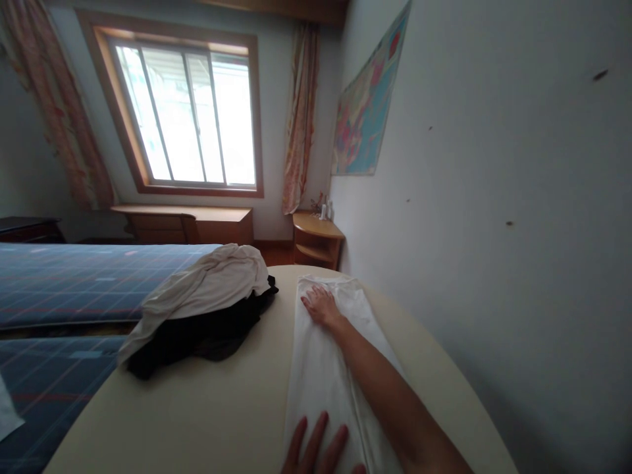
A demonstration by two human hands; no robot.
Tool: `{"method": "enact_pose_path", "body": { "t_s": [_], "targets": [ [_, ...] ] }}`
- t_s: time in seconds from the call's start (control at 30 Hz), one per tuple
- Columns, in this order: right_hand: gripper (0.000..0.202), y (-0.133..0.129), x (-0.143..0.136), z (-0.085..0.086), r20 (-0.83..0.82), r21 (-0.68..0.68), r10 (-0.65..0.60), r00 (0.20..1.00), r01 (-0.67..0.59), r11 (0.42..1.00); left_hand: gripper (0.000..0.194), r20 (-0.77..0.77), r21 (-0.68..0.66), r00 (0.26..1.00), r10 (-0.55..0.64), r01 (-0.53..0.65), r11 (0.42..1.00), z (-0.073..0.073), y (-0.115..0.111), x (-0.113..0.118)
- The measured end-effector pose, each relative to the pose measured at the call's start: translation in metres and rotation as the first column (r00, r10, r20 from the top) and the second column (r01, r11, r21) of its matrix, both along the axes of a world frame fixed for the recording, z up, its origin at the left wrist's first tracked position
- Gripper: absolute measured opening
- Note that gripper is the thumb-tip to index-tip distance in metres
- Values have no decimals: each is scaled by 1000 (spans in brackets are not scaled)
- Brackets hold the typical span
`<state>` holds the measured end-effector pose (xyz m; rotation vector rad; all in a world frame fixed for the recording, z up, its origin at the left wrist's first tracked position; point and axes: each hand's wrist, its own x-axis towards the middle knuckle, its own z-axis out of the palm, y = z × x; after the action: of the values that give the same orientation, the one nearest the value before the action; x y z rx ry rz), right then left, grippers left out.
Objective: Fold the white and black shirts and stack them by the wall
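Observation:
A white garment, folded into a long narrow strip, lies lengthwise on the round cream table. My right hand rests on its far end with the fingers spread flat on the cloth. Over the near end is my left hand, fingers apart, cut off by the bottom edge of the view; whether it touches the cloth I cannot tell. What kind of garment it is does not show clearly.
Left on the table is a heap of clothes, a pale garment over a black one. Beyond it stands a bed with a blue checked mattress. A wall runs close along the right; a corner shelf stands behind.

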<state>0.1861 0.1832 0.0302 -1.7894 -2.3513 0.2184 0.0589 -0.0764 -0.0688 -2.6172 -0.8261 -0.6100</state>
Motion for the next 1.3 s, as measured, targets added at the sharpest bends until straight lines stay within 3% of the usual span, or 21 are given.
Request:
{"method": "enact_pose_path", "body": {
  "t_s": [0.1,0.27,0.4,0.5,0.57,0.67,0.83,0.9,0.97,1.13,1.3],
  "targets": [
    [64,-23,15,1,19,-1,-81,997,81,997,54,-22,115,998,-60,63,991,8,2,-3],
    [90,-63,38,4,71,-165,-268,961,276,947,48,-75,204,997,-33,48,978,18,1,-3],
    [93,-92,42,0,53,-205,-278,959,283,937,51,-110,181,992,-55,74,981,28,0,-3],
    [89,-103,37,-7,58,-230,-260,964,267,936,53,-123,153,990,-65,84,985,27,1,-3],
    [87,-102,33,-11,59,-226,-269,961,276,934,55,-134,84,989,-69,81,993,24,5,-4],
    [85,-91,26,-15,42,-215,-289,956,291,932,57,-138,-141,987,-77,57,988,27,14,-9],
    [80,-62,15,-17,23,-187,-318,948,316,930,78,-106,-459,994,-32,-20,888,70,18,-25],
    [79,-49,10,-17,11,-168,-325,946,322,932,73,-83,-499,996,22,-61,864,85,17,-30],
    [78,-38,7,-16,-2,-149,-323,946,319,936,64,-69,-521,995,78,-103,848,92,18,-34],
    [77,-24,11,-8,-55,-135,-274,960,265,955,54,-63,-560,987,149,-159,813,88,23,-37],
    [67,-49,34,-5,-118,-87,-171,978,162,983,61,-28,-568,991,133,-125,813,88,19,-39]
  ]
}}
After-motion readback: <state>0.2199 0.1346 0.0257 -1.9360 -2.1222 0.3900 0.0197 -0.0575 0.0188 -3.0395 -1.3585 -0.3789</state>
